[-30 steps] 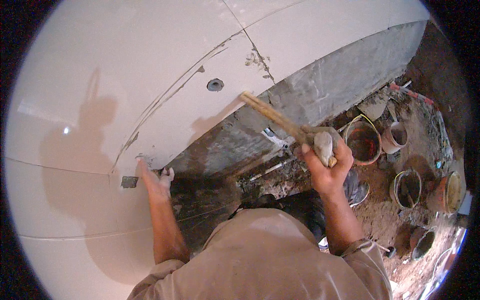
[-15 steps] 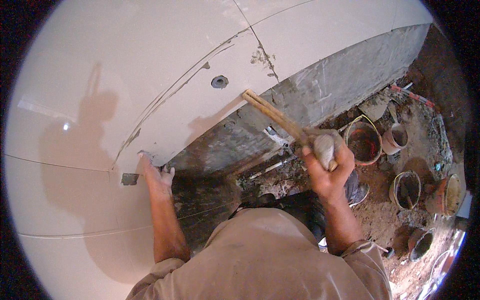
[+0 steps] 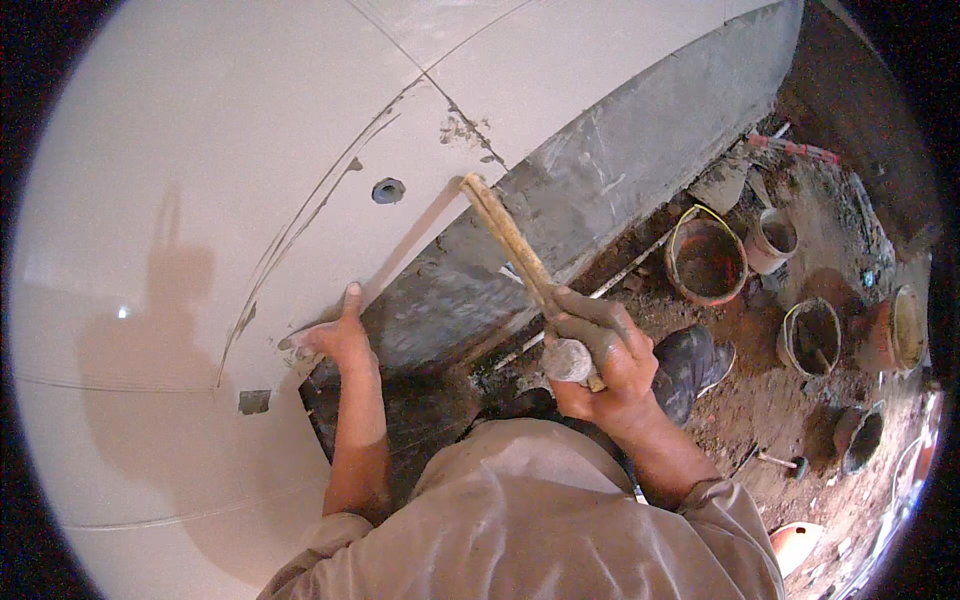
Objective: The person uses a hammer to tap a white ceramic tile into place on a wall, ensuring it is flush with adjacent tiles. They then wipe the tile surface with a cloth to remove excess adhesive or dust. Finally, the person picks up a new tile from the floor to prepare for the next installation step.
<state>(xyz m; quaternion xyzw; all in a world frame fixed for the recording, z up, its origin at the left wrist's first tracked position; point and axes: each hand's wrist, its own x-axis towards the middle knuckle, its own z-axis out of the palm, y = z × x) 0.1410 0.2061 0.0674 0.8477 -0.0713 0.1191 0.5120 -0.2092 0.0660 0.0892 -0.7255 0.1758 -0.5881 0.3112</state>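
Presently, one hand rests on the wall tile and the other grasps a wooden stick

Mostly, the view is filled by a wall of pale tiles, its thin dark joints bent by the lens. The wall tile [image 3: 330, 250] between the two hands has a round hole [image 3: 388, 191] and some smears of grey mortar [image 3: 355, 163]. Below its slanting edge runs a band of bare grey cement [image 3: 640, 130]. At the left, a small dark rectangular patch [image 3: 254, 402] is seen in the wall, and a shadow [image 3: 130, 370] of a person falls over the tiles.

On the right, the ground [image 3: 750, 420] is brown earth with rubble. Several buckets are standing or leaning there, among them one with a yellow upper edge [image 3: 705, 298] and a smaller pale bucket [image 3: 766, 262].

The left hand [image 3: 340, 338] is spread, its thumb pointing up and its fingers laid against the tile near the lower corner. The right hand [image 3: 615, 365] is closed around the wooden stick [image 3: 508, 240], together with a whitish rounded piece [image 3: 568, 360]. The stick's far end is at the tile's lower edge; I cannot tell if they touch.
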